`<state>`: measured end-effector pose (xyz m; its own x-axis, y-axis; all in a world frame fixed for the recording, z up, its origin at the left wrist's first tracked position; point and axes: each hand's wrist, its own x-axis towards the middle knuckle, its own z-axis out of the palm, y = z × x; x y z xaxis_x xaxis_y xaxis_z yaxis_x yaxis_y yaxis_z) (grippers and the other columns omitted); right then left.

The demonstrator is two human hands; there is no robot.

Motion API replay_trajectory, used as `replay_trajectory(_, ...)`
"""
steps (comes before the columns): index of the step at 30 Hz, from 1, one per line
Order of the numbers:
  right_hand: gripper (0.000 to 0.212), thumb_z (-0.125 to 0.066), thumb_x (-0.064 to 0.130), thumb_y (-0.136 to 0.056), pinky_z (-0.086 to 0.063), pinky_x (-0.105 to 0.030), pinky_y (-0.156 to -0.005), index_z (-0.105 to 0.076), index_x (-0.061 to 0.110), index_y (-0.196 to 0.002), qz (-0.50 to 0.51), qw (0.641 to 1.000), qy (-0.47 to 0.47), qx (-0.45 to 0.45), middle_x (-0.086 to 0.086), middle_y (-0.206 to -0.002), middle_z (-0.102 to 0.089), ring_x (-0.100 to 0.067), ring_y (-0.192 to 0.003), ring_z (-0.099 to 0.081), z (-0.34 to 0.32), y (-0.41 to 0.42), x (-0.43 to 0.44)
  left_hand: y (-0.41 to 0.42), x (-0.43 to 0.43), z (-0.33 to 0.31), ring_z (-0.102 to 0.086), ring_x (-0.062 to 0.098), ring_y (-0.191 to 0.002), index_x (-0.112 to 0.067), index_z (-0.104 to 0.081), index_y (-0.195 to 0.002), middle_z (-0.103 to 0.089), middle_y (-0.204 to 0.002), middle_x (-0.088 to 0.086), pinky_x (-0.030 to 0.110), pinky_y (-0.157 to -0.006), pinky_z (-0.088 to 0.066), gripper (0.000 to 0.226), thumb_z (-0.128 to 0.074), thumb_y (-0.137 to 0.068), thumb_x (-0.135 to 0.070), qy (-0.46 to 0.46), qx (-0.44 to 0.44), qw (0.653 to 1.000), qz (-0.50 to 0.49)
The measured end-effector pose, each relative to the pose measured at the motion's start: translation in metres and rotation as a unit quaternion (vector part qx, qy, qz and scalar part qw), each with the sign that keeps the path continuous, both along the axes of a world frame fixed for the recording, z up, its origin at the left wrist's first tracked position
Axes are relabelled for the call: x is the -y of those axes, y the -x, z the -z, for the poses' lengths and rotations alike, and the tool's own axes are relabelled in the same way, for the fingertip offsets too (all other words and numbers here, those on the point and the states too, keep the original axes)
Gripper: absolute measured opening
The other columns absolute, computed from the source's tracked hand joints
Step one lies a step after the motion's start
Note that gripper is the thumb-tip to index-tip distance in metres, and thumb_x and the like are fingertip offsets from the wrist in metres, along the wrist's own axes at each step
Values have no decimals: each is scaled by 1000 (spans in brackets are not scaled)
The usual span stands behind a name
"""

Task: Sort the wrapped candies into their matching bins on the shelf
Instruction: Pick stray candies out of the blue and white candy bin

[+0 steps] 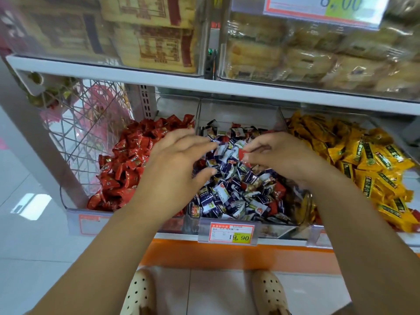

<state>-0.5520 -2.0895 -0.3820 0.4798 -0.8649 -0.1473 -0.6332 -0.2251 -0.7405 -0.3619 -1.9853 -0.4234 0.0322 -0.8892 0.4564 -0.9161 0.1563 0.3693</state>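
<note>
Lower shelf, three clear bins side by side. The left bin (177,106) holds red-wrapped candies (127,160). The middle bin (238,111) holds navy-and-white candies (227,194), with several stray red pieces (278,192) mixed in among them. The right bin (329,113) holds yellow-wrapped candies (363,160).

Both hands are over the middle bin. The left hand (175,162) is palm down above the divider between the left and middle bins. Its fingers are spread wide and nearly straight, holding nothing, with the fingertips just over the navy-and-white pile. The right hand (281,155) is on the right side of the same bin. Its thumb and forefinger pinch one red candy (243,154) just above the heap, and the other fingers are curled in. Whether that candy still touches the pile cannot be determined.

A price label (231,233) reading 19.90 is clipped to the front of the middle bin. Above, a white shelf board (159,79) carries clear boxes of wrapped pastries (295,55), which are blurred. A wire basket (91,123) hangs at the left end of the rack. Two cream perforated shoes (138,292) stand on the tiled floor below the orange shelf base (227,253).
</note>
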Motion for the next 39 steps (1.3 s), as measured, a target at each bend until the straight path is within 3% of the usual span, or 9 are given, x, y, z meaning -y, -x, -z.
replay_trajectory(9, 31, -71, 20, -83, -53, -28, -82, -56, 17, -110, -45, 985, -126, 106, -1, -92, -74, -16, -80, -72, 2, 6, -18, 22, 6, 5, -60, 8, -86, -37, -71, -100, -64, -86, -24, 35, -103, -29, 25, -67, -77, -46, 7, -41, 998, 55)
replay_trajectory(12, 11, -56, 16, -95, -55, -18, -70, -64, 16, -103, -21, 998, -55, -4, -1, -94, -72, -13, -78, -70, 6, 12, -10, 16, 5, 4, -56, 8, -85, -28, -72, -91, -66, -88, -17, 33, -90, -41, 20, -67, -81, -44, -13, -94, 994, 57)
replay_trajectory(16, 32, -44, 7, -99, -42, -9, -62, -66, 23, -116, -110, 969, 3, -222, -2, -124, -63, -10, -93, -61, 30, 4, -2, 11, 4, 8, -52, 12, -83, -16, -65, -81, -63, -82, -5, 27, -91, -35, 32, -59, -80, -48, -38, -113, 991, 54)
replay_trajectory(18, 41, -40, 3, -99, -35, -6, -47, -58, 25, -129, -104, 961, 30, -253, -6, -139, -51, -9, -78, -55, 36, -1, 2, 10, 3, 6, -51, 4, -81, -16, -63, -81, -62, -82, -7, 23, -95, -34, 29, -61, -82, -44, -49, -124, 989, 60)
replay_trajectory(20, 44, -42, 2, -98, -31, -6, -38, -53, 25, -134, -85, 963, 39, -254, -9, -142, -47, -5, -63, -44, 38, -1, 7, 10, 1, 2, -49, -2, -76, -20, -60, -79, -58, -79, -11, 11, -76, -33, 21, -64, -84, -39, -61, -136, 987, 57)
replay_trajectory(24, 53, -58, 4, -91, -46, -22, -82, -45, 19, -140, -107, 947, 72, -295, -8, -139, -48, -21, -115, -52, 51, -4, 11, 7, 1, -6, -52, -8, -75, -36, -55, -74, -56, -75, -20, 5, -64, -33, 18, -69, -85, -31, -57, -168, 983, 48)
replay_trajectory(26, 53, -65, 9, -86, -47, -33, -92, -50, 16, -137, -106, 936, 101, -320, -9, -133, -50, -26, -121, -47, 56, -7, 10, 7, 0, -8, -50, -9, -68, -39, -50, -70, -52, -68, -20, 6, -61, -32, 25, -69, -85, -30, -53, -166, 984, 47)
replay_trajectory(32, 46, -72, 31, -82, -46, -38, -94, -59, 16, -123, -104, 938, 105, -315, -9, -120, -53, -24, -123, -40, 57, -6, 6, 6, 4, -1, -56, 7, -80, -21, -64, -83, -62, -85, -9, 26, -71, -42, 16, -67, -84, -36, -62, -158, 985, 42)
replay_trajectory(39, 41, -62, 17, -88, -44, -28, -71, -50, 23, -126, -98, 980, 37, -170, -5, -122, -53, -21, -91, -56, 66, -12, 2, 7, 4, 1, -58, 11, -98, -27, -63, -82, -66, -102, -5, 31, -86, -44, 11, -67, -83, -37, -68, -156, 985, 37)
